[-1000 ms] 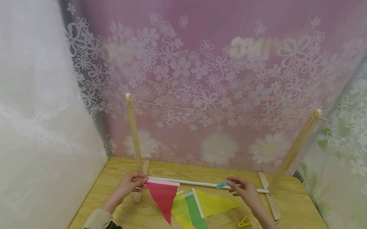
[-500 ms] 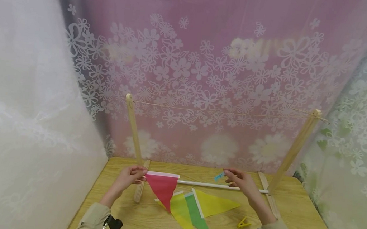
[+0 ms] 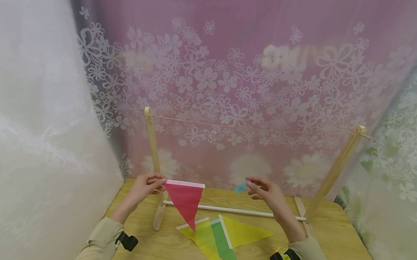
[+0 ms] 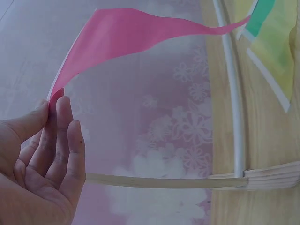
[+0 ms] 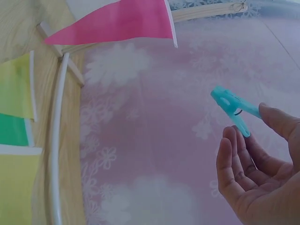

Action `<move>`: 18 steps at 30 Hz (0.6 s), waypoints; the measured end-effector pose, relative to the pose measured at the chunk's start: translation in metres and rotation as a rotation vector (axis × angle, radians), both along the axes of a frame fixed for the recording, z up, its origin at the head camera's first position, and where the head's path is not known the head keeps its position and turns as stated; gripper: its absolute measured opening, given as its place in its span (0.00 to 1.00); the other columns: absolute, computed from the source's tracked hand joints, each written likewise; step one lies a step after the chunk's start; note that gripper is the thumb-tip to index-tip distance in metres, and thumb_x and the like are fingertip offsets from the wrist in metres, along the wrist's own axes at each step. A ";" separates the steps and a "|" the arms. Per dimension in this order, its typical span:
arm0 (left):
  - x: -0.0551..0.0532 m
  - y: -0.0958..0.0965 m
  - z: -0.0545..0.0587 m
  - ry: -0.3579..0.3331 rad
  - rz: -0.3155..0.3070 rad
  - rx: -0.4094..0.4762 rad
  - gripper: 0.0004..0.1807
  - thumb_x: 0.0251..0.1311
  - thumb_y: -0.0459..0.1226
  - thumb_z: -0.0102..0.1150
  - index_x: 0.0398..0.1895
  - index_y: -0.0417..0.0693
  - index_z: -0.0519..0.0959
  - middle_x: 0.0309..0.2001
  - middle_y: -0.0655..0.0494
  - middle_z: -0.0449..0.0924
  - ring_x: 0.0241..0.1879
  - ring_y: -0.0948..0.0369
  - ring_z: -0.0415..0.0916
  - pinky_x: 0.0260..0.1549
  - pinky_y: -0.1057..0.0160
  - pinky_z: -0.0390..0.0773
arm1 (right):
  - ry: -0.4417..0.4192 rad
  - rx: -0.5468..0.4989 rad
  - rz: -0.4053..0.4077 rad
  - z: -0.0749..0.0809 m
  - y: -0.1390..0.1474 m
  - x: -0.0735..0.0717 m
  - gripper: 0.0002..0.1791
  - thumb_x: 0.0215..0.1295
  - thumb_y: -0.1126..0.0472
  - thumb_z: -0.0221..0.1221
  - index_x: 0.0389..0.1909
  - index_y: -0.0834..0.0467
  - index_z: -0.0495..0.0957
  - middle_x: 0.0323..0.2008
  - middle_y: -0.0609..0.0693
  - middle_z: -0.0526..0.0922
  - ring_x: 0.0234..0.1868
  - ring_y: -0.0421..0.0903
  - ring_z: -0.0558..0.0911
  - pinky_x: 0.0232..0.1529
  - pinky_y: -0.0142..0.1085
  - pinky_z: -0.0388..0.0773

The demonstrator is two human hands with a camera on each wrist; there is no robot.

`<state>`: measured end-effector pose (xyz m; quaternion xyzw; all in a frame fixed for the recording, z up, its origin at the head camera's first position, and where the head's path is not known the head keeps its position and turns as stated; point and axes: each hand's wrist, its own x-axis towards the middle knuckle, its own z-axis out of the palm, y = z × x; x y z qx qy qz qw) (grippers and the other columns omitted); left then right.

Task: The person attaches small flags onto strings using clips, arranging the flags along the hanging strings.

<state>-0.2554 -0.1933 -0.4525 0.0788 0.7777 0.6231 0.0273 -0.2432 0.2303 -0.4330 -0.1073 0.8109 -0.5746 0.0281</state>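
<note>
My left hand [image 3: 147, 188] pinches the left corner of a red triangular pennant [image 3: 184, 201] by its white top band. The pennant hangs point down, its tip overlapping a yellow pennant in the head view. To the right, my right hand [image 3: 267, 194] holds a light-blue clothespin [image 5: 232, 105] by its two handles, thumb on one and fingers on the other. The clothespin's nose points left, toward the red pennant, with a gap between them. Above both hands a thin string [image 3: 252, 128] runs between two wooden posts.
Two yellow pennants [image 3: 248, 232] and a green pennant [image 3: 226, 243] lie overlapping on the wooden table [image 3: 169, 253]. A white rod [image 3: 231, 210] joins the feet of the left post [image 3: 152, 144] and right post [image 3: 335, 176]. Flowered curtains enclose the back and sides.
Both hands have risen from the table, carrying the red pennant and the clothespin upward. The right hand has also shifted left, and its wrist camera now mostly covers the yellow clothespin on the table.
</note>
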 end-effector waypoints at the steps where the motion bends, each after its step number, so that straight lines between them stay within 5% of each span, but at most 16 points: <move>1: -0.001 0.000 0.004 0.009 0.006 -0.004 0.17 0.72 0.39 0.60 0.53 0.31 0.80 0.36 0.50 0.88 0.36 0.60 0.86 0.39 0.65 0.85 | 0.002 -0.004 0.003 0.002 -0.002 -0.001 0.29 0.75 0.48 0.59 0.67 0.62 0.74 0.58 0.63 0.80 0.47 0.51 0.84 0.52 0.48 0.83; 10: -0.008 -0.009 0.035 0.075 0.031 -0.030 0.18 0.72 0.40 0.60 0.53 0.32 0.80 0.36 0.51 0.88 0.36 0.61 0.85 0.43 0.59 0.86 | 0.092 -0.018 0.032 0.039 -0.025 -0.007 0.28 0.75 0.50 0.59 0.67 0.63 0.74 0.56 0.62 0.80 0.46 0.51 0.84 0.47 0.39 0.84; 18: -0.013 -0.015 0.057 0.130 0.023 -0.048 0.18 0.72 0.39 0.60 0.53 0.31 0.80 0.34 0.54 0.88 0.34 0.64 0.85 0.40 0.62 0.86 | 0.161 -0.010 0.027 0.070 -0.046 -0.008 0.27 0.74 0.51 0.60 0.67 0.62 0.74 0.56 0.61 0.80 0.48 0.55 0.83 0.53 0.50 0.83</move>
